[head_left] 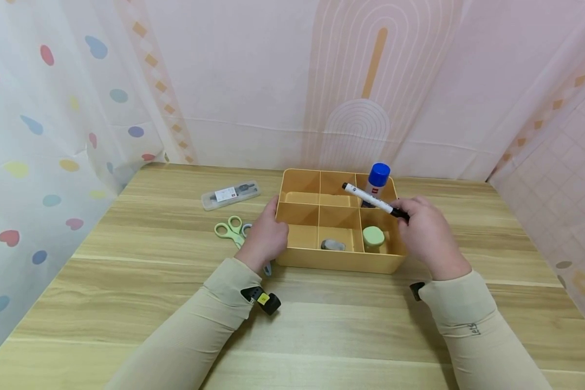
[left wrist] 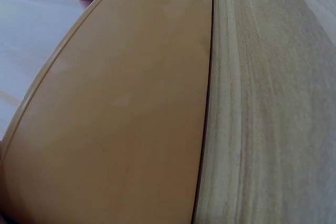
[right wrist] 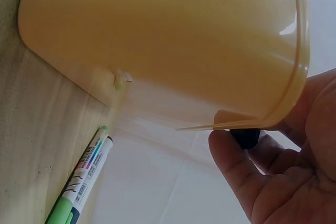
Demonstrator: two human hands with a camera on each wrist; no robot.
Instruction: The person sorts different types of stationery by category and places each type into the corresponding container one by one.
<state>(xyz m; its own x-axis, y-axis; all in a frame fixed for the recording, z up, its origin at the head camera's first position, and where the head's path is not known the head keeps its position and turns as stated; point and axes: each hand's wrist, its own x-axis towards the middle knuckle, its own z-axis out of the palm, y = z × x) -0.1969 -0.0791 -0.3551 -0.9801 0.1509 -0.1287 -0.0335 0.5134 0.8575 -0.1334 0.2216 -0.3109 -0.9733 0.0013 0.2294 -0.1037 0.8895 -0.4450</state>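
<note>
Marker: a slim white marker (head_left: 370, 199) with a black cap end, round-barrelled and smooth, held slantwise above the back right part of the organiser, its white end toward the back middle cells.
Right hand: the right hand (head_left: 426, 233) has its fingers curled round the marker's black end, over the organiser's right side; the right wrist view shows the dark tip (right wrist: 244, 138) pinched between thumb and fingers just beyond the rim.
Organiser: a tray (head_left: 338, 261) of smooth, matte yellow-orange plastic, rectangular with rounded corners and a thin lip, split by thin walls into six cells; it sits flat on the table, mid-width and toward the back.
Left hand: the left hand (head_left: 266, 236) rests against the tray's left wall, fingers bent round the corner of the rim; the left wrist view is filled by that plain outer wall (left wrist: 126, 108).
In the cells: a glue stick (head_left: 376, 182) with a glossy blue cap, upright in the back right; a pale green round lid (head_left: 373, 237) in the front right; a small grey oblong (head_left: 332, 245) in the front middle.
Left of the tray: pale green-handled scissors (head_left: 232, 229), just beside the left hand, and a clear plastic case (head_left: 231, 195) farther back.
Table: light wood grain in long planks (head_left: 127, 281), smooth-looking.
Beyond the tray: two more markers (right wrist: 81, 182) with printed labels lie on the table, seen only in the right wrist view.
</note>
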